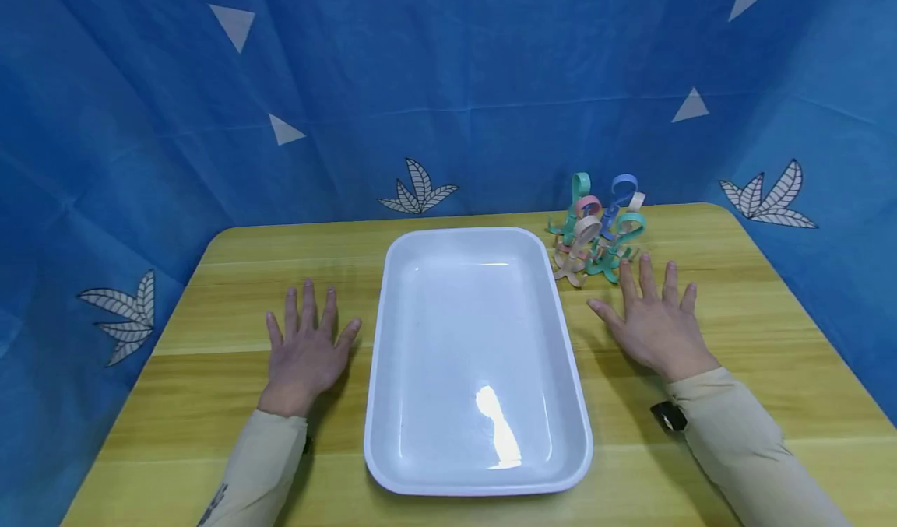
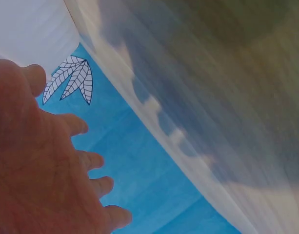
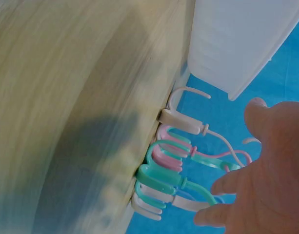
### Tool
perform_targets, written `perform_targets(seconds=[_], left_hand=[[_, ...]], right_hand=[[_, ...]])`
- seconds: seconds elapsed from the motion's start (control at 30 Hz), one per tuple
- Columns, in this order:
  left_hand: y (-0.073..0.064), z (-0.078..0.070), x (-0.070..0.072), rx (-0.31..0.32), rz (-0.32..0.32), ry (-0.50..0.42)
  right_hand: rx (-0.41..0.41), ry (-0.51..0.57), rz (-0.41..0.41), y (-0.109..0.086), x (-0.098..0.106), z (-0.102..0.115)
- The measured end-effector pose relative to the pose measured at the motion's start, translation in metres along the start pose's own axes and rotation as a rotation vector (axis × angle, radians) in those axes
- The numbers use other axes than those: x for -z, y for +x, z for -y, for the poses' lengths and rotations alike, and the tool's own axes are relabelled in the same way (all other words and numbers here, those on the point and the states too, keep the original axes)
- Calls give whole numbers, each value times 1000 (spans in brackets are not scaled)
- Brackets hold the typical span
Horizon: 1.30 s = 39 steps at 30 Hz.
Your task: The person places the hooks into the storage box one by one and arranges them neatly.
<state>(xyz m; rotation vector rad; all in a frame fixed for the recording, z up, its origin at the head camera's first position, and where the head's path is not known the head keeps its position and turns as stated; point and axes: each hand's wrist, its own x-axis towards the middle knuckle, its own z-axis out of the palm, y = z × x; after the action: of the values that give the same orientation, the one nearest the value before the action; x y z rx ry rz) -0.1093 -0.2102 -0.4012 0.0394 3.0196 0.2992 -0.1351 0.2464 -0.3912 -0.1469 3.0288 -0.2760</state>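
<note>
A white rectangular tray (image 1: 483, 356) stands on the wooden table between the two hands. To its left, my left hand (image 1: 304, 356) is held palm down above the table with fingers spread, holding nothing. My right hand (image 1: 659, 328) is likewise spread palm down, to the right of the tray. Just beyond its fingertips stands a cluster of plastic hooks in green, pink, beige and blue, each with a curled top and a several-pronged base. A green hook (image 3: 159, 176) is nearest the right fingers in the right wrist view; a beige hook (image 1: 578, 251) stands closest to the tray.
The wood-grain table (image 1: 210, 402) runs back to a blue cloth (image 1: 490, 68) printed with white triangles and leaves, which hangs behind and at both sides. A dark wrist device (image 1: 669, 416) sits at the right sleeve. The tray has raised walls all round.
</note>
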Motion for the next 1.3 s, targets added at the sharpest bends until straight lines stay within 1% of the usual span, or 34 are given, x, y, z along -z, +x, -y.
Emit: perform_targets(seconds=[0.27, 0.33, 0.37, 0.43, 0.5, 0.57, 0.63, 0.7, 0.77, 0.83, 0.87, 0.9, 0.97, 1.07, 1.13, 1.3], left_hand=[[-2, 1, 0, -13, -10, 2], [-2, 2, 0, -23, -12, -21], [-2, 3, 1, -30, -11, -39], [-1, 4, 2, -51, -7, -116], [0, 5, 5, -64, 15, -230], [1, 4, 9, -74, 34, -358], [2, 4, 13, -81, 37, -482], [3, 3, 16, -80, 23, -602], [4, 1, 17, -82, -11, -716], [4, -2, 16, -80, -39, -840], [4, -4, 15, -79, -53, -886], [5, -6, 13, -76, -62, -929], [6, -10, 10, -63, -70, -982], [7, -15, 5, -36, -53, -1010], [8, -18, 1, -10, -26, -1033], [10, -23, -7, 35, 36, -1085]], right_hand=[[-4, 30, -20, -2, -1, -2], [0, 33, -40, -3, 0, -2], [6, 36, -64, -3, 1, -2], [36, 40, -137, -3, 4, -3], [72, 67, -240, -1, 8, -2], [105, 122, -338, 1, 14, -1], [144, 206, -412, 6, 20, 0], [181, 302, -456, 12, 25, 2], [224, 387, -478, 20, 29, 3], [255, 457, -486, 29, 31, 4], [262, 484, -483, 33, 32, 5], [263, 510, -475, 37, 34, 5], [266, 552, -454, 45, 36, 7], [265, 573, -415, 55, 41, 10], [258, 569, -386, 60, 42, 12], [241, 543, -340, 65, 43, 13]])
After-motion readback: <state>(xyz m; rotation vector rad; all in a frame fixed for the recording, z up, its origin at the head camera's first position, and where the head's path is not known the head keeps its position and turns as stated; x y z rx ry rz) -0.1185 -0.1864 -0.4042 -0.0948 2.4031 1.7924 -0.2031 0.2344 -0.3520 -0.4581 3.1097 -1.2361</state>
